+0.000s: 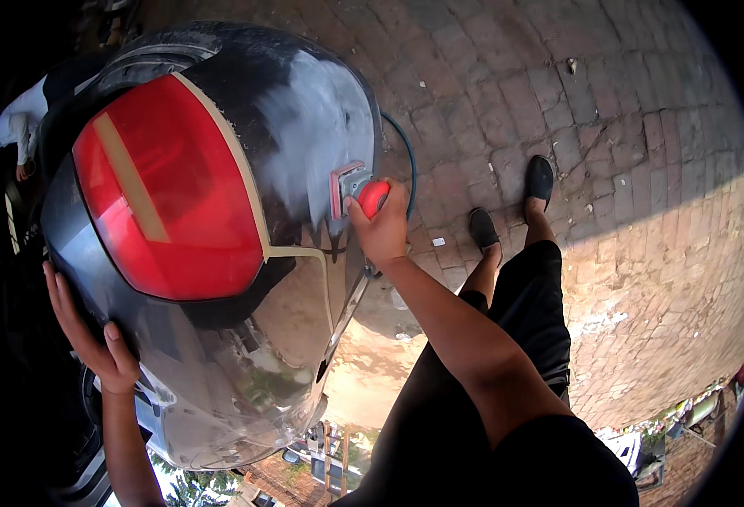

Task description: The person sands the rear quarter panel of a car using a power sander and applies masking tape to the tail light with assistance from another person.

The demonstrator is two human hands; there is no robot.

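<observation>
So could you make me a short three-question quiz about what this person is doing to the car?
1. True or false: the right hand holds a sander with a red grip against the car's rear corner.
2. What masks the edge of the red tail light?
A. blue film
B. tan tape
C. nothing
3. Where does the left hand rest?

Key
1. True.
2. B; tan tape runs along the light's edge.
3. Flat against the glossy body panel below the light, holding nothing.
</observation>
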